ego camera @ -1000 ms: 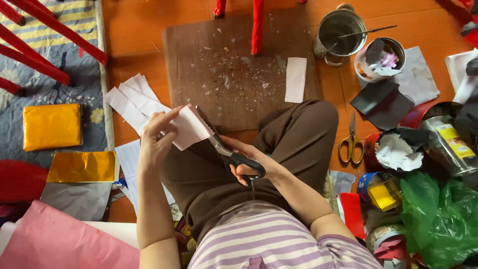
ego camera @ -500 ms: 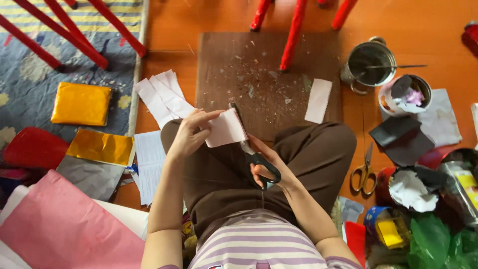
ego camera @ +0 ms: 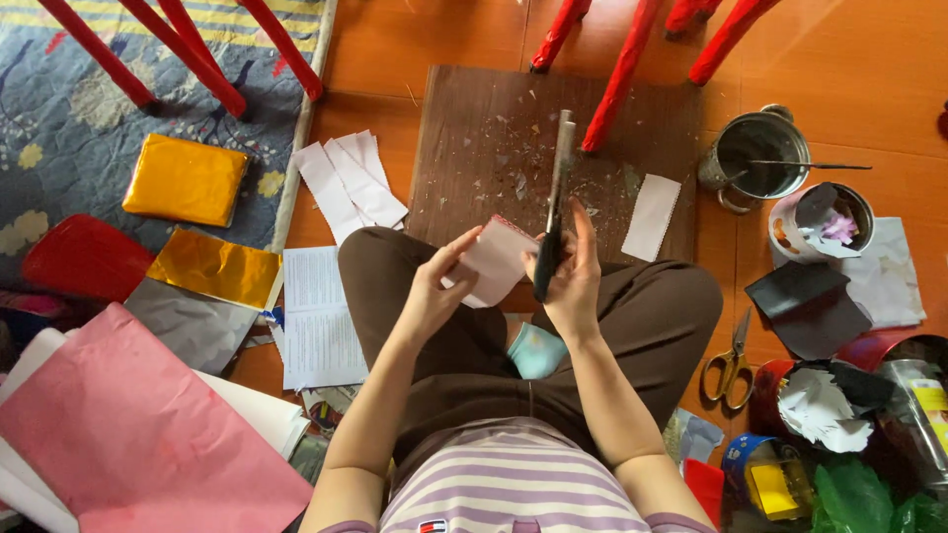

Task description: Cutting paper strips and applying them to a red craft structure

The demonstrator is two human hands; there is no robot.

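Observation:
I sit cross-legged on the floor. My left hand (ego camera: 433, 288) pinches a small pale pink paper piece (ego camera: 494, 259) over my lap. My right hand (ego camera: 573, 271) grips black-handled scissors (ego camera: 555, 202), blades pointing away from me over a brown wooden board (ego camera: 494, 148). The scissor blades stand just right of the paper and look closed. A white paper strip (ego camera: 653, 216) lies on the board's right side.
White paper strips (ego camera: 351, 183) and a printed sheet (ego camera: 316, 316) lie at left, beside gold foil packs (ego camera: 185, 180) and pink paper (ego camera: 138, 434). Right: a metal pot (ego camera: 755, 158), a cup (ego camera: 825, 222), yellow-handled scissors (ego camera: 729, 360), black paper (ego camera: 810, 308). Red chair legs (ego camera: 622, 69) stand ahead.
My right hand has swung the scissors from pointing left under the paper to pointing straight ahead. The paper has shifted right, toward the middle. The view has tilted toward the board.

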